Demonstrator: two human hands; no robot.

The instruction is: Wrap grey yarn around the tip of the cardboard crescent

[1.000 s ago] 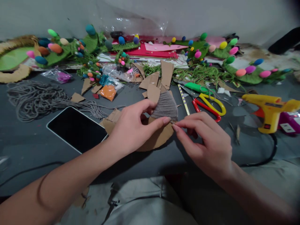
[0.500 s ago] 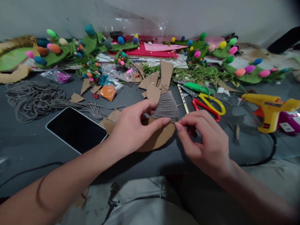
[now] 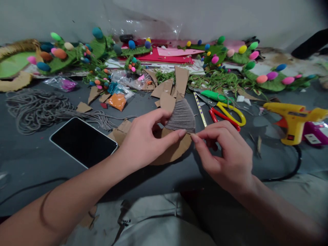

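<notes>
A rounded cardboard piece (image 3: 174, 150) lies under both hands, its upper part covered by tightly laid grey cord (image 3: 181, 117). My left hand (image 3: 147, 136) grips the piece from the left, with the thumb pressed along the lower edge of the cord. At the right end of that edge, my right hand (image 3: 225, 153) pinches thumb and forefinger together on the grey cord. A loose tangle of the same grey yarn (image 3: 38, 109) lies at the left, with strands running toward my left hand.
A phone (image 3: 84, 141) lies left of my left forearm. Scissors (image 3: 230, 114), a dotted strip (image 3: 200, 109) and a yellow glue gun (image 3: 293, 119) are on the right. Cardboard scraps (image 3: 181, 80) and green leaves with coloured balls (image 3: 61, 56) line the back.
Both hands keep nearly the same pose and hold. My right hand has shifted very slightly to the right.
</notes>
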